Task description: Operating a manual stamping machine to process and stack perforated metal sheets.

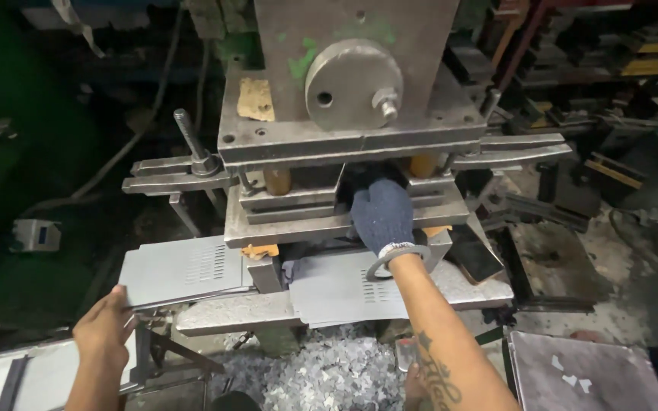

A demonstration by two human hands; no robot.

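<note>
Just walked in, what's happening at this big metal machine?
A person stands at a heavy press. Their right hand, in a dark knitted glove, reaches into the gap between the die plates. Their bare left hand grips the edge of a stack of grey slotted metal sheets beside it. Another slotted sheet lies under the press, with metal scraps piled below.

The scene is dim overall; light falls from above onto the centre, brightening the grey press block (359, 68) and its round disc (353, 74); the flat metal sheets (184, 266) at 8 o'clock catch a soft pale sheen without harsh glare; the left side, from 9 to 11 o'clock, sinks into near-black shadow with a green cast; the gap under the press is deeply shaded; the edges look softly blurred and slightly stretched; fine detail is smeared throughout.
</note>
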